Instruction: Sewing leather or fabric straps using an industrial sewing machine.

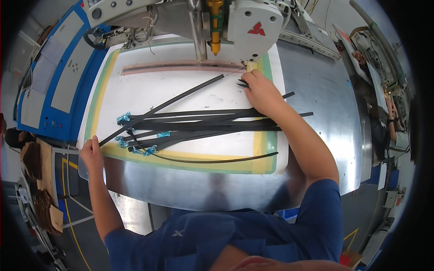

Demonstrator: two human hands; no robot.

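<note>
My left hand (91,153) is closed round the lower-left end of a long black strap (181,96). This strap slants up to the right across the other straps, and a thin thread runs from its far end toward the machine. My right hand (263,91) holds a small black two-pointed tool (243,83), its tips apart; most of it is hidden in the fingers. Beneath my right forearm lies a loose bundle of black straps (203,124), several with crinkled blue wrapping (124,118) at their left ends. A thin black strip (217,161) curves in front of them.
An industrial sewing machine head (253,29) overhangs the white sheet (181,83), which is edged with yellow and green tape. A pinkish slotted strip (183,67) lies below it. The metal table (316,86) extends to the right. A blue cabinet (61,77) stands left.
</note>
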